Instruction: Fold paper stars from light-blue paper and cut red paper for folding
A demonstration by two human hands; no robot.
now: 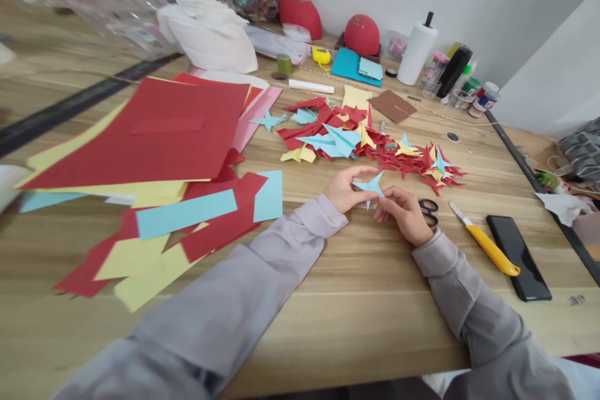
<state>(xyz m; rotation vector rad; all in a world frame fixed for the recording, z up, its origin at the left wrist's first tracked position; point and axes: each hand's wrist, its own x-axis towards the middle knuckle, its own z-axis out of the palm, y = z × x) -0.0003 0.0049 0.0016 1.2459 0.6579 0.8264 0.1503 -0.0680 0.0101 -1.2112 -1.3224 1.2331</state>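
Note:
A small light-blue folded paper star (370,185) with pointed arms is held just above the wooden table. My left hand (345,190) pinches its left side between thumb and fingers. On its lower right arm the fingertips of my right hand (404,211) are closed. Behind both hands lies a heap of red folded paper pieces (398,159), mixed with yellow and blue ones. Blue paper planes (334,140) rest on the heap's left part. Partly covered by my right hand is a pair of black-handled scissors (430,212).
A yellow utility knife (490,247) and a black phone (519,256) lie to the right. Large red sheets (187,131) and loose strips, including a blue strip (187,214), spread over the left. Bottles (482,100), a white paper roll (418,53) and a yellow tape measure (321,55) stand along the back.

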